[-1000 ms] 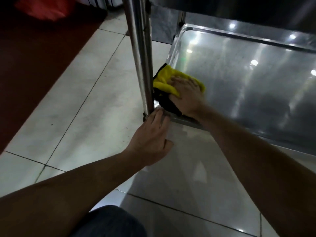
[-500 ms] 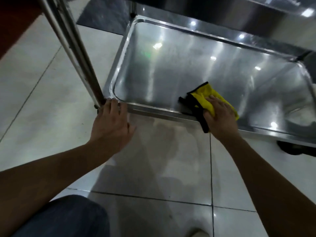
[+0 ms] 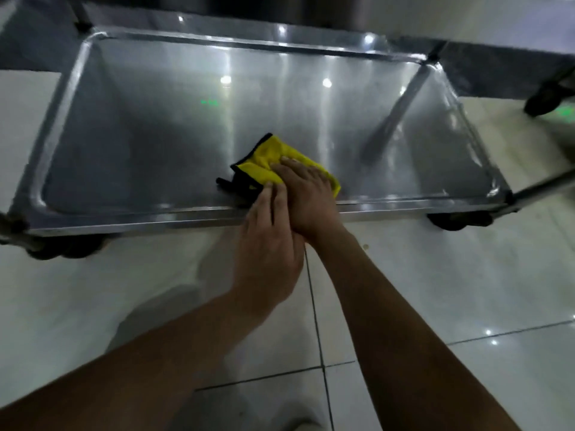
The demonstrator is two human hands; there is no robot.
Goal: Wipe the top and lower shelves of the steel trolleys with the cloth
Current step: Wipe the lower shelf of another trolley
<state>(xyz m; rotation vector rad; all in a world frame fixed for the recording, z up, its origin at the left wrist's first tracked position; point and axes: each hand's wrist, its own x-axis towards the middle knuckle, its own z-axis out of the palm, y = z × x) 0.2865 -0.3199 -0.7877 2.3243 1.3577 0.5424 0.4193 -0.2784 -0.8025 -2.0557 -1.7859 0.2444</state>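
The steel trolley's lower shelf fills the upper part of the head view, shiny and rimmed. A yellow cloth with a black edge lies crumpled on it, near the middle of the front rim. My right hand lies flat on the cloth and presses it onto the shelf. Close against its left side is my left hand, reaching over the front rim with straight fingers whose tips touch the cloth's near edge. The upper shelf is out of view.
Black castors sit under the front corners, and another wheel stands at the far right. A steel post slants out from the front right corner. Pale glossy floor tiles surround the trolley.
My left hand has left the trolley's front left corner and moved right, against my right hand. The cloth and my right hand have slid along the front of the shelf.
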